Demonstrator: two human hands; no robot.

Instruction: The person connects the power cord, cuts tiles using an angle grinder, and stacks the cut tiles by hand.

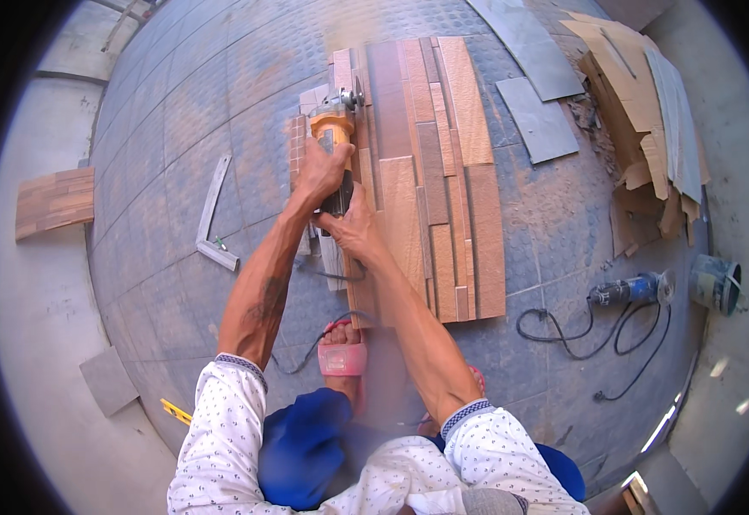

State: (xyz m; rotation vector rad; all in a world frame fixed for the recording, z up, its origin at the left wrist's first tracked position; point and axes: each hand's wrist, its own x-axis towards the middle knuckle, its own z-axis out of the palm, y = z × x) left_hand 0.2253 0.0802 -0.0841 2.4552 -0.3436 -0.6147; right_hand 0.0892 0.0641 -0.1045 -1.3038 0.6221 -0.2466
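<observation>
An orange angle grinder (335,129) lies along the left edge of a long brown stone-strip tile panel (430,172) on the paved floor. My left hand (321,170) grips the grinder's body from above. My right hand (353,227) is shut around the rear of the tool, close behind the left. The grinder's disc end (350,99) points away from me, at the panel's left strip. Its black cord (323,335) trails back toward my foot in a pink sandal (342,348). Dust hangs above my knees.
A metal square (213,219) lies left of the grinder. A second blue grinder (627,290) with a coiled cord and a small bucket (716,283) sit at right. Grey slabs (542,124), torn cardboard (640,112) at upper right. Another brown panel piece (55,200) far left.
</observation>
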